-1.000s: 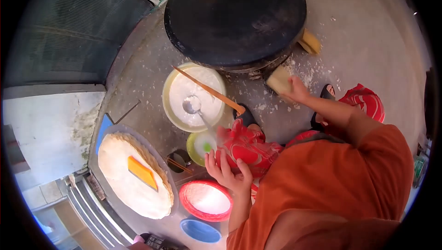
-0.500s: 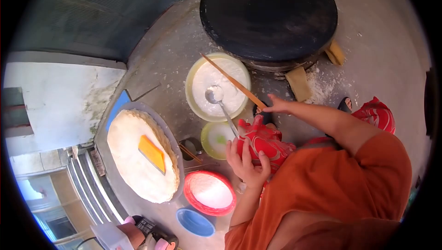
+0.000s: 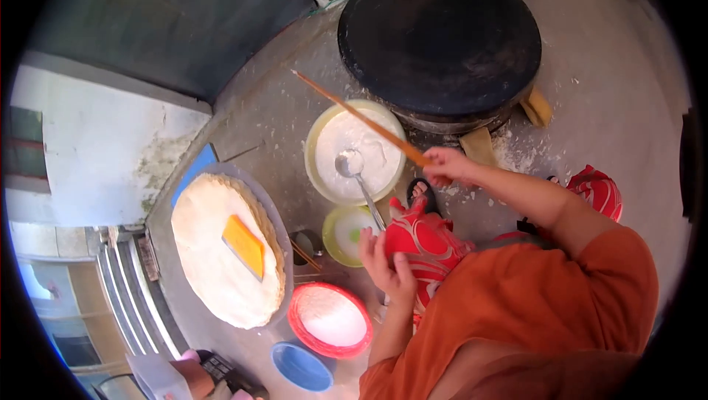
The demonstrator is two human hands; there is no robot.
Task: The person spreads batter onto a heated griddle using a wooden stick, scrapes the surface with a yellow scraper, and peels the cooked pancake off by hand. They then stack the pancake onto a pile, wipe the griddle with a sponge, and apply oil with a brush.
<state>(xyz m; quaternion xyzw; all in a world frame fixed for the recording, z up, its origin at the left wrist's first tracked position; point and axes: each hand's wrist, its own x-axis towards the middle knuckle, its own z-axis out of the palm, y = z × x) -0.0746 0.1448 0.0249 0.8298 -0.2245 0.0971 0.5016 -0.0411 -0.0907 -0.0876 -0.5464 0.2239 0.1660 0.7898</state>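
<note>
My right hand (image 3: 447,165) is closed around the end of a long flat wooden stick (image 3: 369,124), which slants over a pale bowl of white batter (image 3: 328,179). A metal ladle (image 3: 363,185) rests in the batter, its handle leaning over the bowl's edge toward my knee. My left hand (image 3: 389,271) is raised beside my red patterned trousers, fingers apart and nothing in it. The small green bowl (image 3: 330,236) with whitish liquid sits just beyond its fingertips.
A large round black griddle (image 3: 442,39) stands at the top. Stacked flatbreads (image 3: 210,252) with a yellow-orange scraper (image 3: 244,246) lie at the left on a round board. Below are a red basin (image 3: 301,326) of white powder and a blue basin (image 3: 301,367).
The wooden stick's far tip has swung up and left, and my right hand has closed around its near end. My left hand has turned slightly. The whole view has shifted a little.
</note>
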